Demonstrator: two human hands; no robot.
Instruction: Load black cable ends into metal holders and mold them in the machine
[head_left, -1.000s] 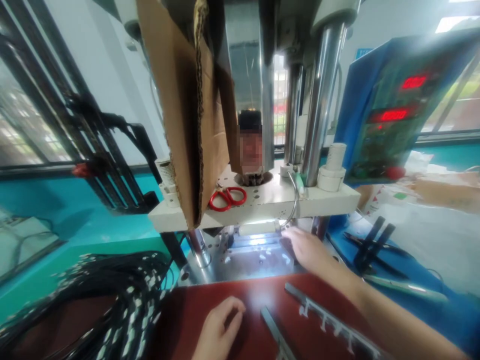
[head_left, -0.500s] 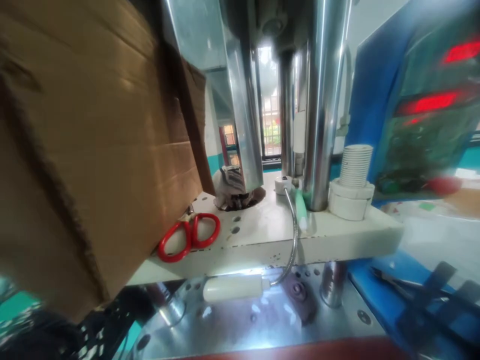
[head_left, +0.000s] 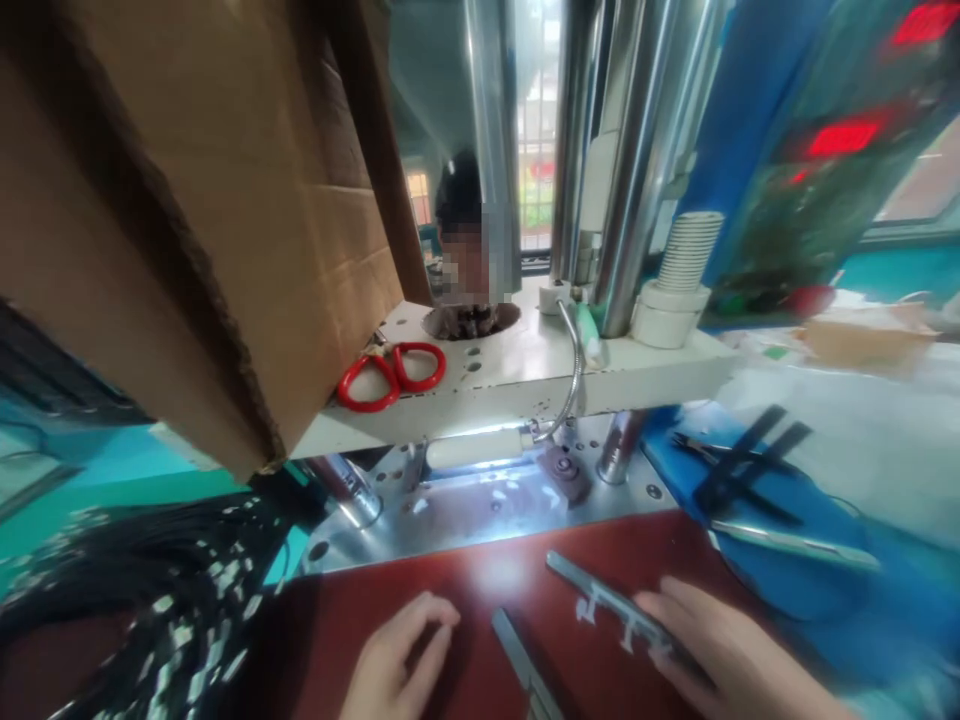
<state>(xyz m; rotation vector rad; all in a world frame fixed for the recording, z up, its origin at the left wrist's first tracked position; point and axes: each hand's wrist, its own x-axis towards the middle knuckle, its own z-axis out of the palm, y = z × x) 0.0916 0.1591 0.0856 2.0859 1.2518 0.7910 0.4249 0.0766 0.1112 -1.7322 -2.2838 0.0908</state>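
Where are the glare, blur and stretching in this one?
Head view: the lamp throws white glare onto the metal plate, and the tabletop carries a pale sheen; head view: the red digits on the control box are smeared past reading; head view: the cables at lower left look stretched and soft; head view: the scissors and the strip at the right hand are clearer.

One bar (head_left: 519, 648) lies on the table (head_left: 491, 582) before the press (head_left: 525, 392), with the cable bundle (head_left: 169, 565) to its left.
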